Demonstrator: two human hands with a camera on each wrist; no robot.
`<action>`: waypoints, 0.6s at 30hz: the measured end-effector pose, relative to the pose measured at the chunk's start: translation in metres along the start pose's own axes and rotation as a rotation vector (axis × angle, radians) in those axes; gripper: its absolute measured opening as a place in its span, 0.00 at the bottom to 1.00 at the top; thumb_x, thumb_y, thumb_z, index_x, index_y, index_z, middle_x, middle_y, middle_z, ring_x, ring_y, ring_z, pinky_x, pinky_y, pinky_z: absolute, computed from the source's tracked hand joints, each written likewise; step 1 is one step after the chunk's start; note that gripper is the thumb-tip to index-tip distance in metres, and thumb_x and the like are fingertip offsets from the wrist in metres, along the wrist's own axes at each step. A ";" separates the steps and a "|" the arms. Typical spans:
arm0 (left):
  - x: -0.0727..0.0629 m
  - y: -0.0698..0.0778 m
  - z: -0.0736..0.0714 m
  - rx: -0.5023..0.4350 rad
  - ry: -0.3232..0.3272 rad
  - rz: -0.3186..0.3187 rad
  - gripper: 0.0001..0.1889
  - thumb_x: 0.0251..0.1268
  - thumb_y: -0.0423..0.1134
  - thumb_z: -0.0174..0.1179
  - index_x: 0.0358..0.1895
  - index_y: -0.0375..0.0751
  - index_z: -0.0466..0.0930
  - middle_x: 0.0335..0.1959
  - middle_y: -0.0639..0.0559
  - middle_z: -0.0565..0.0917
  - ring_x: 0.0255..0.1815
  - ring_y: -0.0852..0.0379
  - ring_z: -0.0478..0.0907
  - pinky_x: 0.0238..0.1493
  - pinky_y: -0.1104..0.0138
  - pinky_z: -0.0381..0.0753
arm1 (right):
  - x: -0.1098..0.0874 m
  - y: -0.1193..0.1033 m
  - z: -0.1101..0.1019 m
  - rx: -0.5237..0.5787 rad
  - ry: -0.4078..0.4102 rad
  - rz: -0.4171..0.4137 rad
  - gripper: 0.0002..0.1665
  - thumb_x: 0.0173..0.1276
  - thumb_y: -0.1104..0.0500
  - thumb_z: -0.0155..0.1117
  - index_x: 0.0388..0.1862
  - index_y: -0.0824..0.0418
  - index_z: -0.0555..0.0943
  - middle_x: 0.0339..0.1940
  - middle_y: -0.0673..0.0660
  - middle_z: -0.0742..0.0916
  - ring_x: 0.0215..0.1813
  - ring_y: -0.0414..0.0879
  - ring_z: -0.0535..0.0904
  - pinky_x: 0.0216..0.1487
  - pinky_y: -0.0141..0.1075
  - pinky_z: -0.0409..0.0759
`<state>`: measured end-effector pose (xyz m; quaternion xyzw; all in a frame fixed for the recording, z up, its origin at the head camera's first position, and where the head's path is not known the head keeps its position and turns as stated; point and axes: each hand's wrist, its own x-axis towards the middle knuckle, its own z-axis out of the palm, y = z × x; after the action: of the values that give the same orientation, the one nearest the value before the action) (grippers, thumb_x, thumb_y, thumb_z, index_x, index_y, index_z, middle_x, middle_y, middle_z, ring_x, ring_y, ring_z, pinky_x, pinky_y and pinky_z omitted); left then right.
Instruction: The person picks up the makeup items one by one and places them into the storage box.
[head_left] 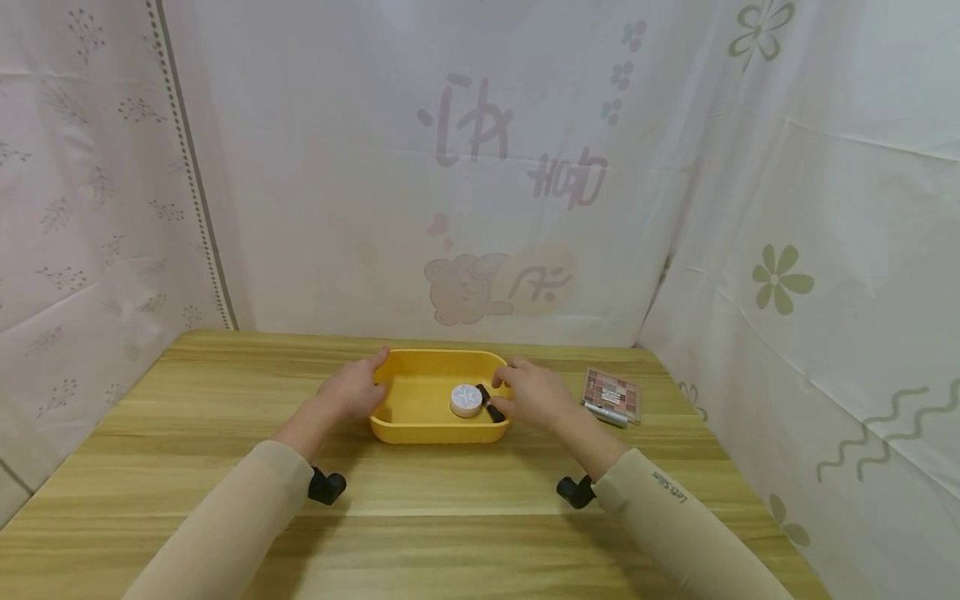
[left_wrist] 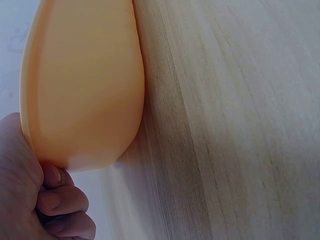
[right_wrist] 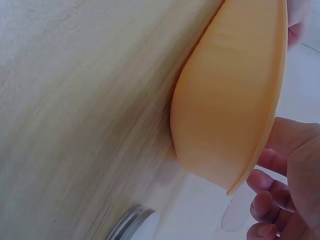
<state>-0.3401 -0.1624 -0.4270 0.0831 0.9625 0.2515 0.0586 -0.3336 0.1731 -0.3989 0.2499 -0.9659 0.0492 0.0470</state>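
A shallow yellow plastic tray (head_left: 442, 434) with rounded corners sits on the wooden table. Inside it, toward the right, lie a round white container (head_left: 467, 401) with a star pattern on its lid and a small black brush (head_left: 492, 406). My left hand (head_left: 352, 389) grips the tray's left end, thumb over the rim and fingers curled against the outside, as the left wrist view shows. At the opposite end my right hand (head_left: 537, 395) holds the rim, its thumb reaching over the edge and its other fingers bent close by (right_wrist: 287, 185).
Right of the tray, an eyeshadow palette (head_left: 613, 392) lies on the wooden table (head_left: 450, 533), with a silver tube (head_left: 606, 414) along its near edge. Patterned white curtains (head_left: 337, 183) hang behind the table and along both sides.
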 end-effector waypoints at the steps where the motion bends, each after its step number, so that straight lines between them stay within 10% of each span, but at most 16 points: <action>1: 0.000 0.000 0.000 0.000 -0.001 -0.003 0.38 0.86 0.44 0.51 0.92 0.47 0.49 0.75 0.28 0.79 0.19 0.56 0.64 0.24 0.63 0.68 | 0.000 0.001 -0.001 0.002 0.003 0.003 0.19 0.76 0.44 0.75 0.57 0.53 0.88 0.55 0.54 0.86 0.42 0.46 0.83 0.43 0.44 0.85; 8: 0.001 0.000 0.000 -0.007 -0.007 0.000 0.39 0.85 0.43 0.51 0.92 0.48 0.48 0.42 0.35 0.89 0.15 0.59 0.59 0.21 0.65 0.66 | -0.002 0.006 -0.011 0.035 0.029 0.032 0.20 0.80 0.45 0.69 0.61 0.54 0.87 0.56 0.55 0.87 0.46 0.49 0.86 0.44 0.46 0.86; 15: 0.001 0.000 0.001 -0.010 0.006 -0.002 0.39 0.84 0.43 0.53 0.92 0.46 0.50 0.75 0.28 0.79 0.17 0.57 0.62 0.24 0.62 0.70 | -0.003 0.018 -0.019 0.027 0.045 0.075 0.22 0.82 0.42 0.64 0.63 0.53 0.86 0.58 0.55 0.85 0.50 0.52 0.87 0.46 0.49 0.87; 18: 0.001 0.000 0.001 -0.002 0.003 -0.001 0.39 0.84 0.43 0.53 0.92 0.45 0.50 0.73 0.27 0.80 0.18 0.56 0.63 0.24 0.62 0.70 | -0.004 0.023 -0.022 0.028 0.060 0.094 0.22 0.82 0.41 0.64 0.63 0.53 0.85 0.57 0.56 0.85 0.48 0.52 0.87 0.42 0.47 0.87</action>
<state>-0.3411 -0.1611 -0.4282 0.0819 0.9624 0.2527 0.0572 -0.3401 0.1976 -0.3791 0.2035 -0.9739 0.0724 0.0701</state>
